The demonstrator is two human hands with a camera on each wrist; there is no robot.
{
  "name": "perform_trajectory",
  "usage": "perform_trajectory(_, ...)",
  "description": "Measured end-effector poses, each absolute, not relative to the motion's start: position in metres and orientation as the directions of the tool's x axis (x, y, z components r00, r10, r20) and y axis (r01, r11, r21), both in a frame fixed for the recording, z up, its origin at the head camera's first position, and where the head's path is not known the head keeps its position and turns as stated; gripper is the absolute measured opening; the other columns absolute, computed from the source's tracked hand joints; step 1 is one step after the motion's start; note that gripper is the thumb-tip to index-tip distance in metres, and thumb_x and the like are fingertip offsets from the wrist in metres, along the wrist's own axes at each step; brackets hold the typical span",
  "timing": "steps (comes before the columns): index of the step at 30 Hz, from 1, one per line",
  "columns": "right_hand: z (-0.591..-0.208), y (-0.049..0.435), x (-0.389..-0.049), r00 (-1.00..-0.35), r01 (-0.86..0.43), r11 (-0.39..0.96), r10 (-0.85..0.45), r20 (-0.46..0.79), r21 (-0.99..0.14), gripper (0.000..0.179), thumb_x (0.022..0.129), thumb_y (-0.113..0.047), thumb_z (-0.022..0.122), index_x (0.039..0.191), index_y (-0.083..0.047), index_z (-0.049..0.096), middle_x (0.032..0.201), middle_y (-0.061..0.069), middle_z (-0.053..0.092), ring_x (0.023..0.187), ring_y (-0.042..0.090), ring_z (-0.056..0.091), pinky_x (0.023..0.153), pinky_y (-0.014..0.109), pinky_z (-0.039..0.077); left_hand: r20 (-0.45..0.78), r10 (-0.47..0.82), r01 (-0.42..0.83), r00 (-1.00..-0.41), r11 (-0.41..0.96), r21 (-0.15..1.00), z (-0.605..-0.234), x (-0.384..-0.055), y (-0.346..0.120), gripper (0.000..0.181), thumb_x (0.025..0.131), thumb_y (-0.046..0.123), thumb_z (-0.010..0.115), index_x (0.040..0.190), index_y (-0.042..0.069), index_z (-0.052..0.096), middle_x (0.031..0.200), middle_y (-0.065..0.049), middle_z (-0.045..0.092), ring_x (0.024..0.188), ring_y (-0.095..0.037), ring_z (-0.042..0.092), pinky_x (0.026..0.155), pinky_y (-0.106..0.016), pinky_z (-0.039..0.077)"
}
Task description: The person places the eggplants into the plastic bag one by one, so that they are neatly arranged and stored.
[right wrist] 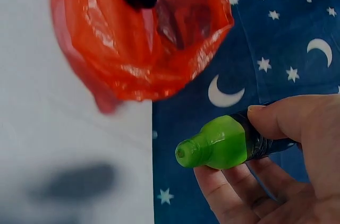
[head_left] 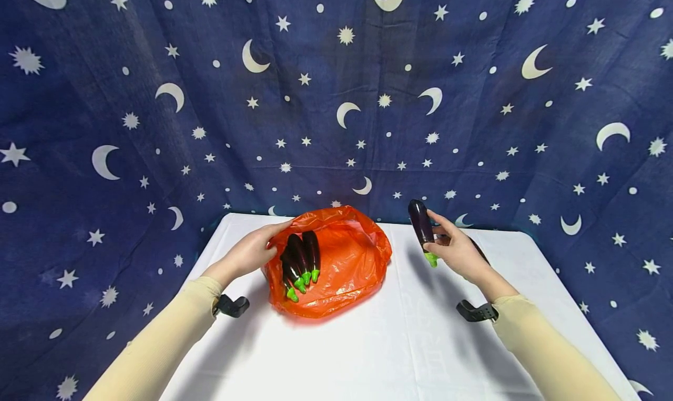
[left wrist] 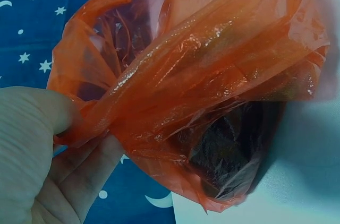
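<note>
My left hand (head_left: 251,253) pinches the left rim of a red-orange plastic bag (head_left: 354,255), its mouth spread wide. The left wrist view shows the thin film gathered between thumb and fingers (left wrist: 87,176). Inside the bag, at its left side, several dark purple eggplants (head_left: 298,255) lie side by side, green stem ends toward me. To the right of the bag, my right hand (head_left: 461,255) grips another eggplant (head_left: 420,223) raised over the table. Its green stem end (right wrist: 215,144) points down, free of the fingers.
A dark curved thing (head_left: 479,252) shows behind my right hand, mostly hidden by it. The table wears a white cloth (head_left: 363,354). A dark blue curtain (head_left: 315,109) with moons and stars hangs behind it. Each wrist carries a black strap (head_left: 233,306).
</note>
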State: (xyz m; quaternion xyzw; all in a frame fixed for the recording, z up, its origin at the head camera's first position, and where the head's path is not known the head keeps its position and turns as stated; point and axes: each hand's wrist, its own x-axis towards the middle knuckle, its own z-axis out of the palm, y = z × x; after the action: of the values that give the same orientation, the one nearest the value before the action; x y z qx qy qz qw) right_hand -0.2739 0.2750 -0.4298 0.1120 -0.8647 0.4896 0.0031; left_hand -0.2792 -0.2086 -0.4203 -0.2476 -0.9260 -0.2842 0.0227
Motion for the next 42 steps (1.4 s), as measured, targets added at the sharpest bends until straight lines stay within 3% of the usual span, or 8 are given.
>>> perform_trajectory(9,-0.435,0.246,-0.268,-0.950,-0.273,0.477,-0.268,0.158,-0.835,0.081,0.091,-0.007,0.074,0.161,-0.019,0.035,0.128,0.022,0.062,0.102,0.032,0.064,0.085,0.034,0.053,0.170,0.448,0.467,-0.878,0.719,0.516,-0.419,-0.280,-0.208,0.070,0.088,-0.007,0.058,0.155,0.011,0.047,0.147,-0.013,0.056,0.133,-0.032,0.053,0.114,-0.052,0.038)
perform_trajectory(17,-0.441,0.213,-0.265,-0.922,-0.283,0.415,-0.366,0.126,-0.865,0.078,0.089,-0.005,0.075,0.158,-0.018,0.041,0.123,0.021,0.063,0.099,0.031,0.064,0.082,0.032,0.055,0.145,0.444,0.449,-0.884,0.724,0.524,-0.418,-0.281,-0.208,0.071,0.088,-0.006,0.058,0.155,0.012,0.046,0.148,-0.012,0.055,0.134,-0.031,0.052,0.115,-0.051,0.037)
perform_trajectory(26,-0.455,0.181,-0.268,-0.890,-0.263,0.396,-0.451,0.063,-0.880,0.076,0.089,-0.003,0.072,0.157,-0.019,0.043,0.120,0.019,0.062,0.098,0.029,0.064,0.084,0.038,0.054,0.153,0.446,0.454,-0.882,0.715,0.532,-0.419,-0.280,-0.208,0.073,0.087,-0.007,0.058,0.155,0.014,0.047,0.148,-0.011,0.055,0.134,-0.030,0.052,0.114,-0.050,0.038)
perform_trajectory(34,-0.466,0.159,-0.276,-0.894,-0.184,0.388,-0.449,-0.010,-0.903,0.078,0.088,-0.007,0.074,0.158,-0.021,0.042,0.121,0.017,0.062,0.099,0.028,0.064,0.074,0.037,0.057,0.170,0.448,0.466,-0.878,0.715,0.521,-0.418,-0.279,-0.205,0.072,0.088,-0.007,0.059,0.156,0.013,0.046,0.148,-0.013,0.055,0.135,-0.032,0.052,0.114,-0.052,0.038)
perform_trajectory(42,-0.476,0.125,-0.288,-0.927,-0.088,0.446,-0.363,-0.090,-0.891,0.075,0.087,-0.010,0.077,0.154,-0.027,0.047,0.117,0.013,0.060,0.087,0.025,0.062,0.066,0.039,0.058,0.141,0.439,0.441,-0.888,0.722,0.533,-0.418,-0.279,-0.202,0.072,0.090,-0.005,0.059,0.157,0.016,0.044,0.150,-0.012,0.053,0.137,-0.031,0.049,0.115,-0.051,0.037)
